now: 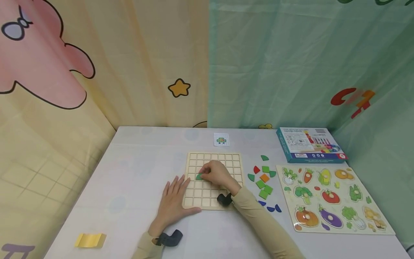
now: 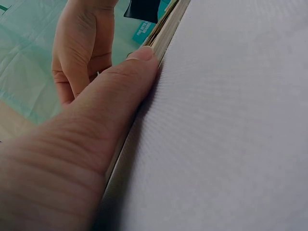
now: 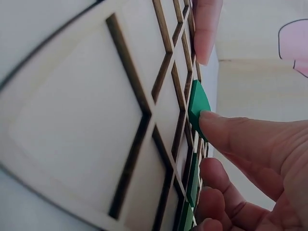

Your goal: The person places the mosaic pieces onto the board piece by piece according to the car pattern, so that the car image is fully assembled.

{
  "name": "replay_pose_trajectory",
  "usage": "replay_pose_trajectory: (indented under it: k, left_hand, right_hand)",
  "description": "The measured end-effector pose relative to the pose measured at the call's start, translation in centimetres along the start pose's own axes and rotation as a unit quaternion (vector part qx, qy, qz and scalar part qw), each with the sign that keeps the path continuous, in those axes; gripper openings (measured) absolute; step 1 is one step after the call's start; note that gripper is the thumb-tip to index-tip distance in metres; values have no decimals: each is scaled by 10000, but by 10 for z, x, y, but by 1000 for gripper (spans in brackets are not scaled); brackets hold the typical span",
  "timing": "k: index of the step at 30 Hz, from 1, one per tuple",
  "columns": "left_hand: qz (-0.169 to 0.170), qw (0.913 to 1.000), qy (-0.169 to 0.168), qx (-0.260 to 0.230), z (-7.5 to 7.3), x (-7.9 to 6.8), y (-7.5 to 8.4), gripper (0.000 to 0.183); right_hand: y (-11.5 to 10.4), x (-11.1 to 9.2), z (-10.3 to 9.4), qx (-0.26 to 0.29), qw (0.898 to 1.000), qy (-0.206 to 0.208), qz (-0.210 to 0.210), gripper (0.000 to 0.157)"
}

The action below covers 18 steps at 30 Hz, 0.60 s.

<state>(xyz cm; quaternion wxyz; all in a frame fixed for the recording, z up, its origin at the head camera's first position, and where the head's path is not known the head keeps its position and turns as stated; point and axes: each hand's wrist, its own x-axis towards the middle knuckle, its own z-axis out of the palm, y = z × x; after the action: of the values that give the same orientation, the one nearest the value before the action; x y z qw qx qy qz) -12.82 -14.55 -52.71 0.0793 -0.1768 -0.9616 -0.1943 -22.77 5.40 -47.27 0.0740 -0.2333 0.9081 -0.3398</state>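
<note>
A wooden grid board (image 1: 194, 198) lies on the table. My right hand (image 1: 217, 174) is over its middle, pinching a green quarter-circle piece (image 1: 198, 176) at a cell on the left side. Up close in the right wrist view, the thumb lies on that green piece, which is tilted against the grid lines; other green pieces (image 3: 193, 178) sit in cells beneath the curled fingers. My left hand (image 1: 174, 199) rests at the board's lower left corner, fingers straight along the left side. Its thumb (image 2: 130, 72) touches the board's near edge in the left wrist view.
Right of the board lie several loose green squares (image 1: 260, 184), an orange square (image 1: 264, 178), a red piece (image 1: 256, 169) and blue pieces (image 1: 270, 209). A pattern card (image 1: 221, 139) lies behind. Farther right are a vegetable puzzle (image 1: 310, 199) and a box (image 1: 310, 144); a yellow block (image 1: 90, 240) sits front left.
</note>
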Motion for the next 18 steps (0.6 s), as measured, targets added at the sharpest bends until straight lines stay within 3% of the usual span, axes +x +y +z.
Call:
replay_pose_trajectory:
  k: [18]
  left_hand:
    - [-6, 10000, -2, 39, 0, 0, -1, 111]
  right_hand:
    - [-3, -4, -4, -27, 9998, -162, 123, 11]
